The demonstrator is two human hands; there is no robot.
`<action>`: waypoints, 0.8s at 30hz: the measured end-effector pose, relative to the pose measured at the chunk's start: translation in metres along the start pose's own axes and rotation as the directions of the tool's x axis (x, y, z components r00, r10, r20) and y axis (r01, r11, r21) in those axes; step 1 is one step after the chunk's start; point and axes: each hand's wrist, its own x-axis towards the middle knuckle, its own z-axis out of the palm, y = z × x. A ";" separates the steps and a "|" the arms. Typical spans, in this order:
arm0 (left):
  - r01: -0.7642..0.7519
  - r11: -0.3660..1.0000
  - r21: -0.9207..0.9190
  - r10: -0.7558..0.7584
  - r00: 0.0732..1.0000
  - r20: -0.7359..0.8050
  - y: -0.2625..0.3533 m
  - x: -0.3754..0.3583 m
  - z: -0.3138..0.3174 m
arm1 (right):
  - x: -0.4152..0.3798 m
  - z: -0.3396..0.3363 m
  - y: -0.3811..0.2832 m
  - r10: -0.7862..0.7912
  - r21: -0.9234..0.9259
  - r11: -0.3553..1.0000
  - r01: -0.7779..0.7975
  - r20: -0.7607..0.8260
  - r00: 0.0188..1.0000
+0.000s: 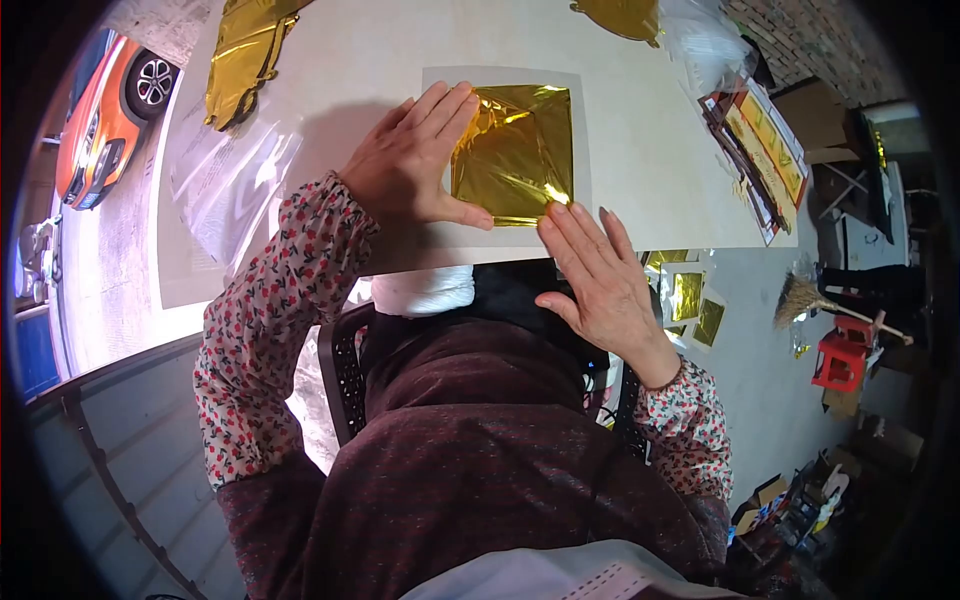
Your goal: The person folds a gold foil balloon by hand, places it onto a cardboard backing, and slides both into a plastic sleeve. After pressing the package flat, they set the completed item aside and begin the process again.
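A shiny gold foil square (515, 155) lies flat on a larger grey sheet (583, 130) on the pale table. My left hand (415, 155) rests flat along the foil's left side, fingers stretched out and thumb on its lower edge. At the lower right corner of the foil, the fingertips of my right hand (600, 280) touch the edge, with the fingers extended and the thumb apart. Creases and bright reflections run over the foil's surface. Neither hand is closed around anything.
Gold foil pieces (245, 60) lie at the table's far left, and another gold piece (622, 15) at the far edge. Clear plastic (235, 190) covers the left side. Printed cards (765, 150) are piled on the right. Beyond stand a red stool (845, 350) and a broom (800, 300).
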 end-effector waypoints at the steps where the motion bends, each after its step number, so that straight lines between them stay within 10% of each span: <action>1: -0.008 1.000 -0.013 0.008 1.000 0.015 0.001 0.000 -0.002 | -0.002 -0.003 0.004 0.037 0.006 0.999 -0.037 -0.031 0.999; 24: 0.077 0.991 0.106 -0.095 0.979 0.178 0.002 0.004 0.001 | 0.109 0.024 0.036 0.193 0.059 0.981 -0.184 -0.320 0.928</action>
